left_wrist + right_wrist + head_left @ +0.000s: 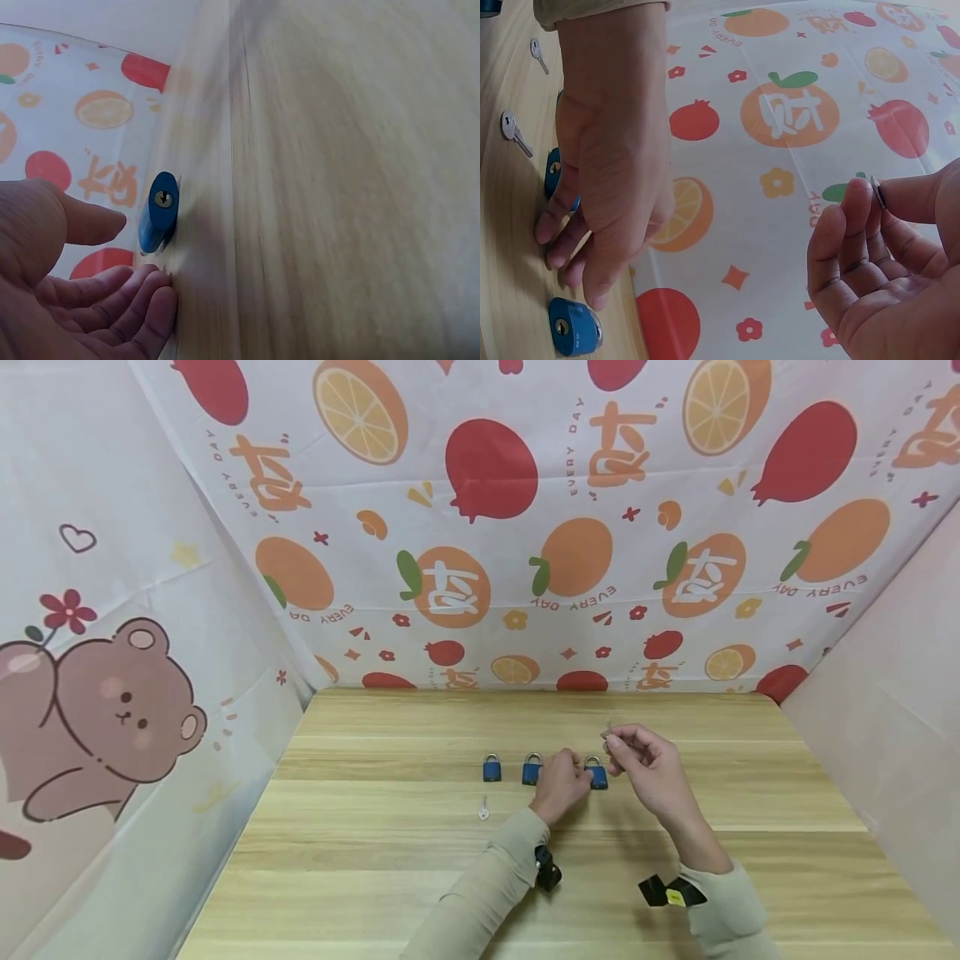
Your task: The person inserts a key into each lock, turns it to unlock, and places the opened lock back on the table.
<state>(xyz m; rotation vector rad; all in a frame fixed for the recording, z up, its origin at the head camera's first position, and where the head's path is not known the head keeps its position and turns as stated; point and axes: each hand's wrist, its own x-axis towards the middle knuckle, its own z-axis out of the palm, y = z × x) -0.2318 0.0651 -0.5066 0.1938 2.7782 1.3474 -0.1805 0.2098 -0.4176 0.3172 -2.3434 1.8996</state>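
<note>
Three blue padlocks with silver shackles lie in a row on the wooden table: the left padlock (pixel 491 768), the middle padlock (pixel 531 772) and the right padlock (pixel 597 774). My left hand (pixel 561 787) reaches between the middle and right ones. In the left wrist view its thumb and loosely bent fingers stand around a padlock (pixel 160 210), keyhole facing the camera, with a gap at the thumb. To the right, my right hand (pixel 654 770) is raised, pinching a small key (pixel 878 193) between thumb and forefinger; the key shows edge-on there.
A silver key (pixel 483 809) lies in front of the left padlock. The right wrist view shows another key (pixel 515 133) on the table, nearer the middle padlock. A fruit-print cloth (pixel 513 610) hangs behind the table's back edge.
</note>
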